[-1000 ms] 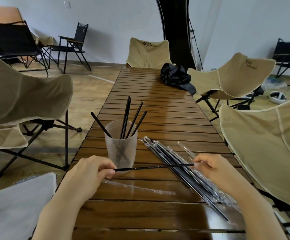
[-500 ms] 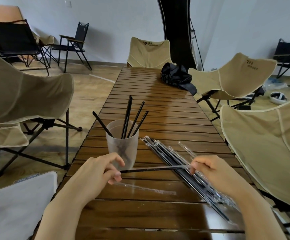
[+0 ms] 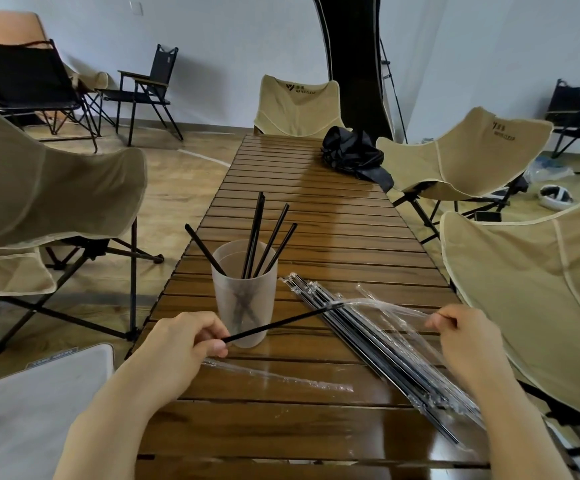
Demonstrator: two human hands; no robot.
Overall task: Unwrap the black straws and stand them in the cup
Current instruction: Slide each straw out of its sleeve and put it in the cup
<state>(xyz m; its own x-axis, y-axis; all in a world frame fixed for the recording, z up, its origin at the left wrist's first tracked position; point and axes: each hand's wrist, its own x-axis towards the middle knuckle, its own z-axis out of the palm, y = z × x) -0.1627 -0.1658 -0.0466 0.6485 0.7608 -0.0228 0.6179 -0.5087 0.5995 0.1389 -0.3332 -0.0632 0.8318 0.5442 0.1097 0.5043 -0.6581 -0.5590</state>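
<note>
Change: the hands have drawn apart, so the black straw [image 3: 281,323] is almost out of its wrapper [image 3: 385,306] (only its far tip is still in the open end).
Left hand [image 3: 181,344]: pinches the straw's near end, just in front of the cup [image 3: 244,292].
Right hand [image 3: 465,337]: pinches the wrapper's other end, above the wrapped straws [image 3: 378,344] on the bench [image 3: 316,220].
Meaning: one more pull should free it for the cup.

One wide-angle camera on the person's head looks forward and down the long brown slatted wooden counter [image 3: 316,216], which runs toward 12 o'clock. It sits close: the left hand [image 3: 184,344] shows at 7 o'clock, the right hand [image 3: 461,337] at 5 o'clock.
</note>
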